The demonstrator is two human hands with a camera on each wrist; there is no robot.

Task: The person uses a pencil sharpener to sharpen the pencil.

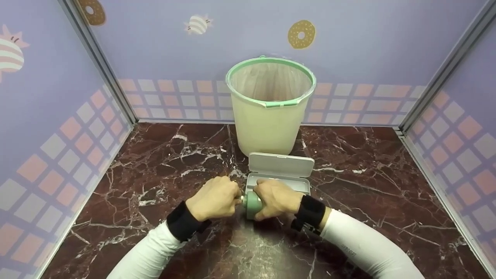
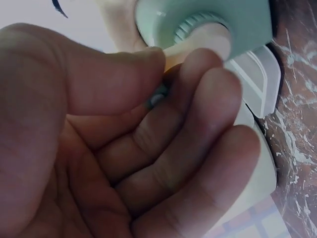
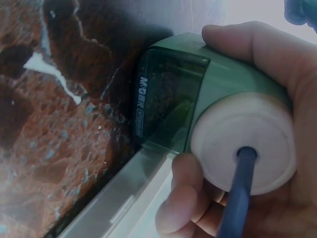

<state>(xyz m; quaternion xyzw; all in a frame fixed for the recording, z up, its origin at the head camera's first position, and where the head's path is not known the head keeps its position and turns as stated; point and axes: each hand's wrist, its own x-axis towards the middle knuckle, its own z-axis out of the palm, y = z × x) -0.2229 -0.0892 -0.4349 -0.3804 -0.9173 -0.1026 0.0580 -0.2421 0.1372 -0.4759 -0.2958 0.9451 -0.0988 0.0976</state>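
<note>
Filling the right hand (image 1: 278, 198), green sharpener (image 3: 213, 79), see-through window (image 3: 168, 99), pale disc (image 3: 247, 121)

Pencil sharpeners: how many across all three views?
1: the green pencil sharpener, gripped by the right hand at the near left corner of the open pencil case. All views show this one. The hand covers part of the case, so a small one might be hidden.

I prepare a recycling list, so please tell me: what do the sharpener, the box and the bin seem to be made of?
Sharpener: probably hard plastic, smooth with slight shine; its window is see-through.
Box: likely rigid plastic, pale and rather matte, with rounded corners; painted metal remains possible.
Bin: apparently plastic, pale and satiny, its wall smooth, its rim green.
</note>
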